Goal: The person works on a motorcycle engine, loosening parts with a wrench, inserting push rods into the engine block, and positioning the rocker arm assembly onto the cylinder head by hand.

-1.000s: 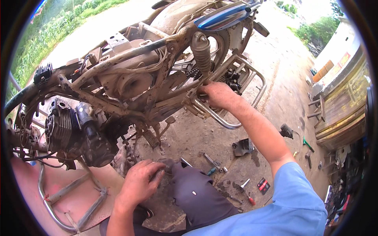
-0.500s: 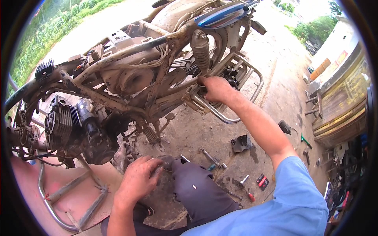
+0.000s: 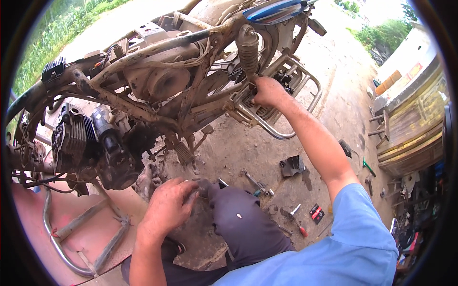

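the stripped bike stands across the upper part of the view, coated with dirt. the right hand, on an outstretched arm, is at the lower end of the shock, a ribbed, dusty unit set at a slight tilt near the rear wheel. its fingers are bent inward beside the rack, a bent metal tube frame; whether the grip is closed on anything cannot be told, since the fingertips are hidden. the left hand is well apart from the right, beside the knee in dark cloth; its fingers are curled and its grip looks narrow, though whether it holds anything cannot be told. at the left of the view, a finned block sits next to a black cylinder. above the shock is a blue panel with white markings.

on the ground, between the bike and a blue sleeve, lie a black bracket, a wrench, a red-handled screwdriver and, near it, a red and black packet. farther right lie a black part and a green-handled tool. a stool stands beside a worn yellow cabinet. at lower left, a tube frame rests against a pink sheet.
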Tool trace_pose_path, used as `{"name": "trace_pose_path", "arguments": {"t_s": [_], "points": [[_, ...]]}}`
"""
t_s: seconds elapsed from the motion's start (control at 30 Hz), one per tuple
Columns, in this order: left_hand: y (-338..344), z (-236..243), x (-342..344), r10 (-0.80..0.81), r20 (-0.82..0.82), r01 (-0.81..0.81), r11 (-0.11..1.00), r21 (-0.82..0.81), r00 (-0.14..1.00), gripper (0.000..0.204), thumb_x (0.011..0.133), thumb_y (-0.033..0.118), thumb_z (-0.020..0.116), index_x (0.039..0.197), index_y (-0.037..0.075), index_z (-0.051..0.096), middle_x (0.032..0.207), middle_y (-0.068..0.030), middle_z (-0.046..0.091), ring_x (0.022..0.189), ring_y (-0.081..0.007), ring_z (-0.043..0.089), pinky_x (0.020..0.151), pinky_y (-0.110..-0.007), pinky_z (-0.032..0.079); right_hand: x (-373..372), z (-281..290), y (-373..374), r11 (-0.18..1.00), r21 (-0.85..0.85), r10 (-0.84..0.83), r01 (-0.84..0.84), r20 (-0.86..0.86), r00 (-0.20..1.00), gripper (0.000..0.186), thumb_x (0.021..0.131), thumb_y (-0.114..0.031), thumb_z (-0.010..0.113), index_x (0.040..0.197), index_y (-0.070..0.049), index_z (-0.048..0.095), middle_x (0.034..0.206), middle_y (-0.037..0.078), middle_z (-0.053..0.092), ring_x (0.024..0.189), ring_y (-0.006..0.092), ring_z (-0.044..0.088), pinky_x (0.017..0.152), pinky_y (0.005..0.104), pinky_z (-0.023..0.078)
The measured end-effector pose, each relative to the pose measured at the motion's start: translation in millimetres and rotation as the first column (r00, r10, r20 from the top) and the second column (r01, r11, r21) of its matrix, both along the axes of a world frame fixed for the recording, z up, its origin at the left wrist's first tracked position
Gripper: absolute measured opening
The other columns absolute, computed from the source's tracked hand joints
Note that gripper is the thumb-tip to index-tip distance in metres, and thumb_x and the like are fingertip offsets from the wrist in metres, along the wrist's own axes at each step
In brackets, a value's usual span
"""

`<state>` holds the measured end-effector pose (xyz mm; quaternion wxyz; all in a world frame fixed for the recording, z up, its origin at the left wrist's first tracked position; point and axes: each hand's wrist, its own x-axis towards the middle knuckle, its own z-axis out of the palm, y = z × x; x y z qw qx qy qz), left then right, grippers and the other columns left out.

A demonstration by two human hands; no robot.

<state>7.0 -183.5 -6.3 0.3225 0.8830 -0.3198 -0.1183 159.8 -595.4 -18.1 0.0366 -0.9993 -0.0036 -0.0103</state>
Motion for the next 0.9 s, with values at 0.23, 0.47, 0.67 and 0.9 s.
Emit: {"name": "trace_pose_path", "arguments": {"t_s": [0.23, 0.47, 0.67, 0.9], "points": [[0, -2, -2, -0.04, -0.018, 0.041, 0.999, 0.028, 0.999, 0.02, 0.091, 0.016, 0.075, 0.108, 0.005, 0.077, 0.099, -0.016, 0.071, 0.097, -0.0379, 0.067, 0.086, -0.046, 0.055, -2, 14, -10, 0.994, -0.023, -0.112, 0.111, -0.022, 0.993, 0.039, 0.076, -0.02, 0.075, 0.112, -0.005, 0.075, 0.109, 0.023, 0.074, 0.109, 0.0394, 0.07, 0.097, 0.0479, 0.056], [2, 1, -2, -0.051, -0.02, 0.052, 0.999, 0.012, 0.998, 0.021, 0.093, 0.018, 0.07, 0.108, 0.003, 0.075, 0.096, -0.0201, 0.069, 0.097, -0.0408, 0.067, 0.088, -0.049, 0.054, -10, 35, -9, 0.996, 0.065, -0.072, 0.065, 0.111, 0.991, 0.034, 0.079, -0.012, 0.069, 0.112, -0.007, 0.076, 0.108, 0.021, 0.075, 0.109, 0.0399, 0.07, 0.095, 0.0488, 0.056], [0, 0, -1, -0.028, -0.029, 0.028, 0.999, 0.03, 0.999, 0.022, 0.091, 0.018, 0.075, 0.109, 0.005, 0.077, 0.099, -0.0168, 0.071, 0.099, -0.0391, 0.067, 0.088, -0.046, 0.054, -1, 16, -31, 0.999, -0.029, -0.039, 0.04, 0.047, 0.998, 0.042, 0.081, -0.013, 0.072, 0.123, -0.007, 0.071, 0.115, 0.02, 0.074, 0.113, 0.0392, 0.069, 0.098, 0.0474, 0.056], [4, 0, -1, -0.022, -0.023, 0.023, 0.999, 0.038, 0.999, 0.023, 0.091, 0.019, 0.076, 0.109, 0.005, 0.077, 0.1, -0.0175, 0.07, 0.099, -0.0393, 0.067, 0.089, -0.046, 0.054, 5, 13, -12, 0.951, -0.275, -0.157, 0.14, -0.04, 0.987, 0.027, 0.081, -0.017, 0.075, 0.106, -0.007, 0.077, 0.102, 0.019, 0.076, 0.102, 0.0383, 0.073, 0.089, 0.0498, 0.059]]}}
